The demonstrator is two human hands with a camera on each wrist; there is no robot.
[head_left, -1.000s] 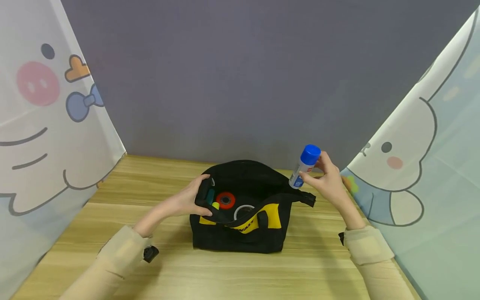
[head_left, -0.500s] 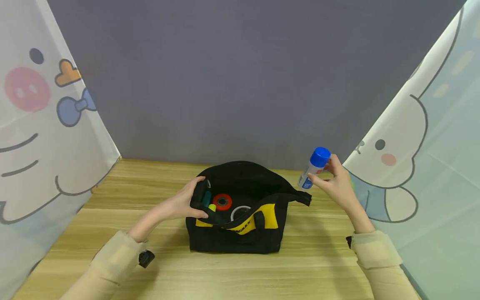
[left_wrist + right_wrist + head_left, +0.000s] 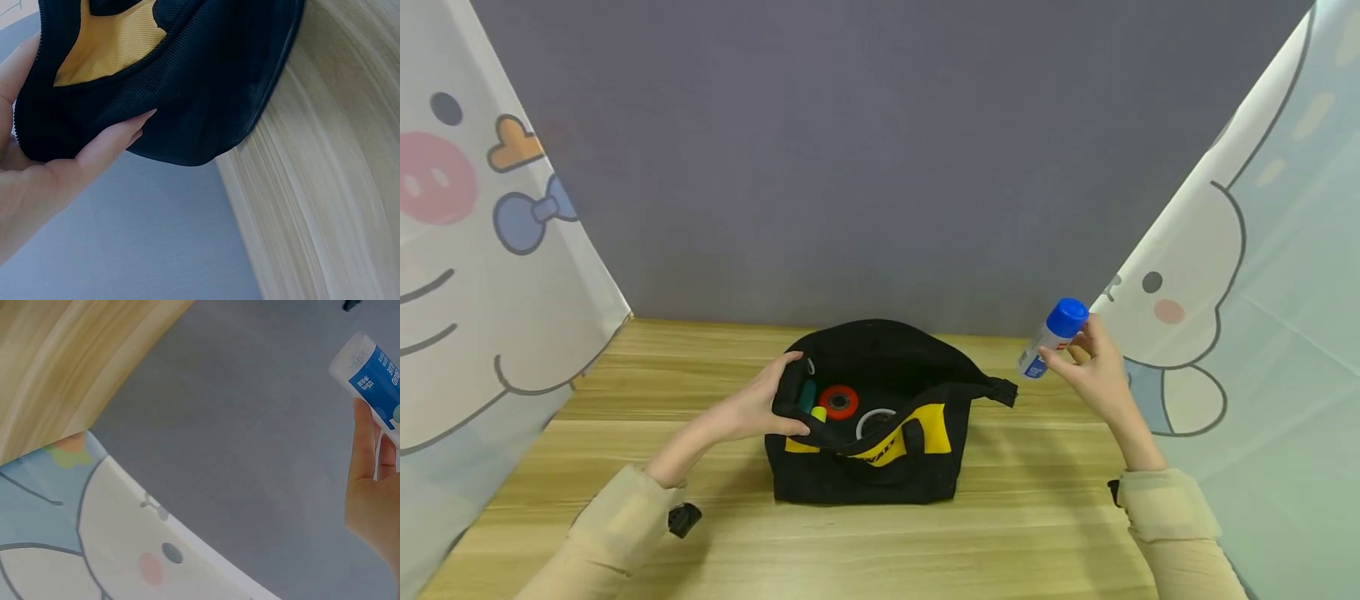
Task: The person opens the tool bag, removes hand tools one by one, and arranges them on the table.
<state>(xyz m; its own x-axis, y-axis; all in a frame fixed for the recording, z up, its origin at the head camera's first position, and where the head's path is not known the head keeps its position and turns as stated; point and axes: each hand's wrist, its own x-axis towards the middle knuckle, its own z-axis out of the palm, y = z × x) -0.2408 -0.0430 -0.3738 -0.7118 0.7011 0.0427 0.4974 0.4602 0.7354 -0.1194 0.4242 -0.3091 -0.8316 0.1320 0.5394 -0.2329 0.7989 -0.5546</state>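
My left hand (image 3: 757, 406) grips the left end of a black-and-yellow tool bag (image 3: 865, 482), whose mouth gapes open on the table. In the left wrist view the thumb (image 3: 112, 142) lies along the bag's black fabric (image 3: 212, 75), beside the zip edge. My right hand (image 3: 1093, 367) pinches a white bottle with a blue cap (image 3: 1054, 337) between thumb and fingers. The bottle is tilted, cap up, in the air right of the bag. A blue label (image 3: 378, 381) wraps its lower part. Its cap is out of frame in the right wrist view.
Inside the bag show a red ring with a dark centre (image 3: 838, 402), a white ring (image 3: 874, 421), a teal item (image 3: 807, 395) and a yellow-green tip (image 3: 818, 413). A wood-grain table (image 3: 850, 542) meets a grey backdrop (image 3: 880, 167) behind, with printed curtains at both sides.
My right hand has carried the bottle to the right, farther from the bag. The left hand keeps its grip on the bag, and the whole head view has shifted slightly.
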